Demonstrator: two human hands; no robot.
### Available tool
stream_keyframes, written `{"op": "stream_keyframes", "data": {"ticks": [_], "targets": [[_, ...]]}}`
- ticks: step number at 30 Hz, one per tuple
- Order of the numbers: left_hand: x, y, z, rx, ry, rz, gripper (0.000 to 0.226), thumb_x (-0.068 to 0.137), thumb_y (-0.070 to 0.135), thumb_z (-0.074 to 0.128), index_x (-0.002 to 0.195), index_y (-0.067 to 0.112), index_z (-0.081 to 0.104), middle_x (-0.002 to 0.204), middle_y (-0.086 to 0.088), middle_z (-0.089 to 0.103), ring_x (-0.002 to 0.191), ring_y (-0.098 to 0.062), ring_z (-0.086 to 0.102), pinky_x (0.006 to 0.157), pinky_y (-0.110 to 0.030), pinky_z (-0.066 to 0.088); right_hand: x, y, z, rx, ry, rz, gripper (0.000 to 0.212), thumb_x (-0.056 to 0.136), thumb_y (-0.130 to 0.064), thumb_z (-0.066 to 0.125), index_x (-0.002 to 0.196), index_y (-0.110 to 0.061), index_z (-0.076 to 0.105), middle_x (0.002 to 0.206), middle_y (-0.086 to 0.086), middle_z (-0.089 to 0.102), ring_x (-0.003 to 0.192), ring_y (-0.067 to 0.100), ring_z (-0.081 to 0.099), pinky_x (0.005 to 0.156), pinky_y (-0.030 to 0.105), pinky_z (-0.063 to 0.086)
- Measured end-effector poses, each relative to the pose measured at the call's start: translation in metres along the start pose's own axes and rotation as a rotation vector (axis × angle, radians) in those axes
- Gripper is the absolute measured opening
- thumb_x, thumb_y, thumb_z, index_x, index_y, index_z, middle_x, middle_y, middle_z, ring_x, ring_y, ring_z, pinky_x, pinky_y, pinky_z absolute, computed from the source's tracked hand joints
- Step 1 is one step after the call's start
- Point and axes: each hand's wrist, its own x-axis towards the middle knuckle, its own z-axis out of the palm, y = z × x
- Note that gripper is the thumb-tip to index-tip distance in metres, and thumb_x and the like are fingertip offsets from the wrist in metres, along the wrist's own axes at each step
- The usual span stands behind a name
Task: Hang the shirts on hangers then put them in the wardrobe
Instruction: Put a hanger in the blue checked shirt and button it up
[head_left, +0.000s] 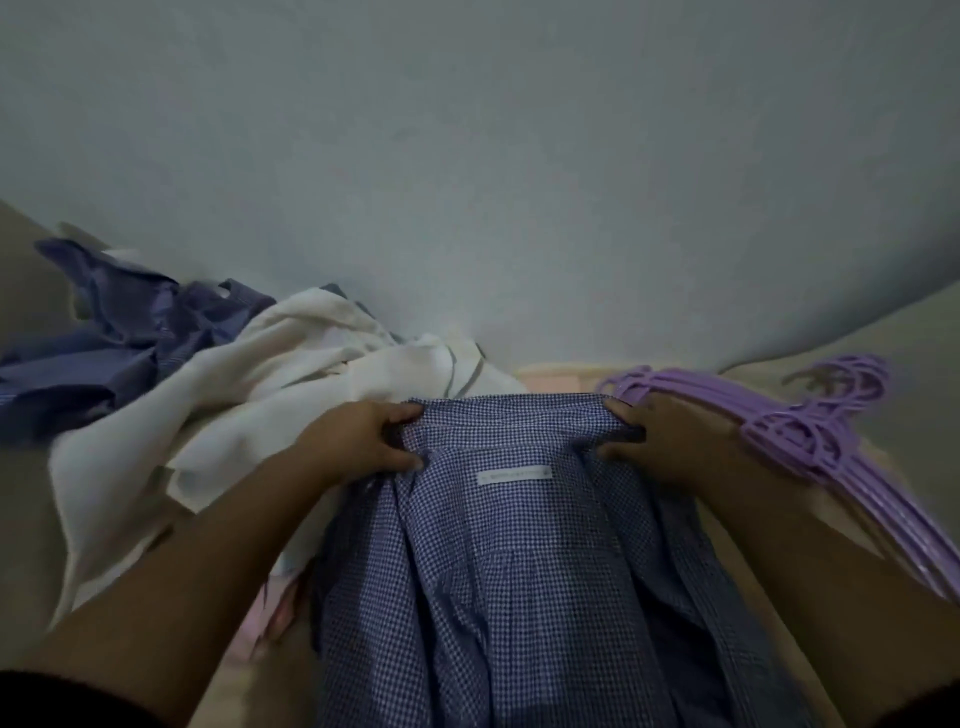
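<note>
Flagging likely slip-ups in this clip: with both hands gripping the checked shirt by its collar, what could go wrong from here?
1. Both the left hand and the right hand are busy with the checked shirt, so reaching for a hanger means letting go on one side, and the collar may sag.
2. The purple hangers lie bunched together; lifting one may drag others along.

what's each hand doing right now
Left hand: closed, gripping the left side of the checked shirt at the collar.
Right hand: closed, gripping the collar's right side.
</note>
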Motion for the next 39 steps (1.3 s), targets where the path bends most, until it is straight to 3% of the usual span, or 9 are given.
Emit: {"op": "stream_keyframes", "data": {"ticks": [3, 6, 10, 15, 21, 25, 30, 35, 39], "targets": [[0.018, -0.008, 0.023, 0.162, -0.019, -0.003, 0.096, 0.069, 0.060, 0.075, 0.148, 0.042, 0.025, 0.152, 0.004, 0.035, 0.135, -0.017, 0.038, 0.105, -0.032, 0.037, 0.006, 0.008, 0.030, -0.071, 0.011, 0.084, 0.089, 0.075, -0.068, 0.058, 0.148, -0.034, 0.022, 0.156, 0.010, 0.020, 0.142, 0.028, 0.019, 0.115, 0.038, 0.016], [0.023, -0.011, 0.036, 0.173, -0.005, -0.007, 0.095, 0.070, 0.063, 0.071, 0.149, 0.043, 0.022, 0.152, 0.003, 0.034, 0.142, -0.014, 0.026, 0.105, -0.035, 0.038, 0.008, 0.015, 0.050, -0.082, -0.008, 0.138, 0.089, 0.074, -0.069, 0.059, 0.148, -0.040, 0.017, 0.153, 0.015, 0.019, 0.141, 0.033, 0.017, 0.114, 0.045, 0.020], [0.011, 0.000, 0.048, 0.176, 0.289, -0.004, 0.079, 0.071, 0.078, 0.052, 0.140, 0.041, 0.043, 0.137, 0.007, 0.045, 0.121, -0.015, 0.047, 0.093, -0.033, 0.042, 0.005, 0.021, 0.051, -0.067, 0.042, 0.146, 0.086, 0.073, -0.070, 0.058, 0.146, -0.042, 0.022, 0.151, 0.012, 0.024, 0.138, 0.033, 0.020, 0.112, 0.048, 0.024], [-0.001, 0.037, 0.068, 0.258, 0.570, 0.028, 0.061, 0.075, 0.068, 0.043, 0.123, 0.036, 0.062, 0.144, 0.000, 0.046, 0.140, -0.031, 0.022, 0.104, -0.045, 0.007, -0.008, 0.026, 0.045, -0.064, 0.173, 0.161, 0.079, 0.073, -0.069, 0.059, 0.142, -0.039, 0.036, 0.153, 0.008, 0.021, 0.140, 0.030, 0.018, 0.112, 0.052, 0.023], [0.007, 0.118, 0.101, 0.140, 0.354, 0.275, 0.078, 0.081, 0.069, 0.020, 0.145, 0.029, 0.040, 0.157, 0.001, 0.026, 0.148, -0.022, 0.010, 0.117, -0.040, 0.004, -0.045, 0.051, 0.040, -0.001, 0.320, 0.179, 0.055, 0.080, -0.051, 0.063, 0.130, -0.029, 0.056, 0.142, 0.009, 0.045, 0.130, 0.033, 0.037, 0.102, 0.053, 0.035], [0.021, 0.159, 0.136, 0.149, 0.203, 0.388, 0.077, 0.092, 0.064, 0.038, 0.154, 0.024, 0.013, 0.162, 0.002, 0.004, 0.149, -0.019, -0.004, 0.118, -0.034, -0.004, -0.075, 0.083, 0.033, 0.009, 0.407, 0.247, 0.042, 0.084, -0.038, 0.062, 0.122, -0.020, 0.064, 0.122, 0.013, 0.061, 0.113, 0.037, 0.053, 0.090, 0.049, 0.047], [0.042, 0.180, 0.167, 0.239, 0.100, 0.390, 0.116, 0.064, 0.091, 0.015, 0.154, 0.021, -0.005, 0.161, 0.000, -0.012, 0.148, -0.021, -0.014, 0.117, -0.038, -0.012, -0.100, 0.123, 0.026, -0.048, 0.537, 0.348, 0.041, 0.072, -0.034, 0.050, 0.093, -0.006, 0.072, 0.090, 0.020, 0.066, 0.080, 0.040, 0.062, 0.074, 0.044, 0.051], [0.054, 0.179, 0.183, 0.266, 0.074, 0.377, 0.135, 0.044, 0.101, -0.004, 0.153, 0.020, -0.011, 0.159, -0.001, -0.019, 0.146, -0.023, -0.018, 0.115, -0.039, -0.015, -0.110, 0.139, 0.031, -0.018, 0.580, 0.453, 0.047, 0.060, -0.014, 0.077, 0.103, 0.003, 0.066, 0.094, 0.029, 0.062, 0.082, 0.048, 0.057, 0.074, 0.051, 0.049], [0.057, 0.179, 0.190, 0.259, 0.082, 0.363, 0.138, 0.043, 0.101, -0.007, 0.153, 0.018, -0.006, 0.160, -0.002, -0.016, 0.147, -0.023, -0.016, 0.114, -0.039, -0.015, -0.108, 0.145, 0.036, -0.035, 0.635, 0.447, 0.033, 0.072, -0.020, 0.047, 0.086, 0.001, 0.068, 0.079, 0.024, 0.061, 0.070, 0.041, 0.058, 0.065, 0.046, 0.052]]}}
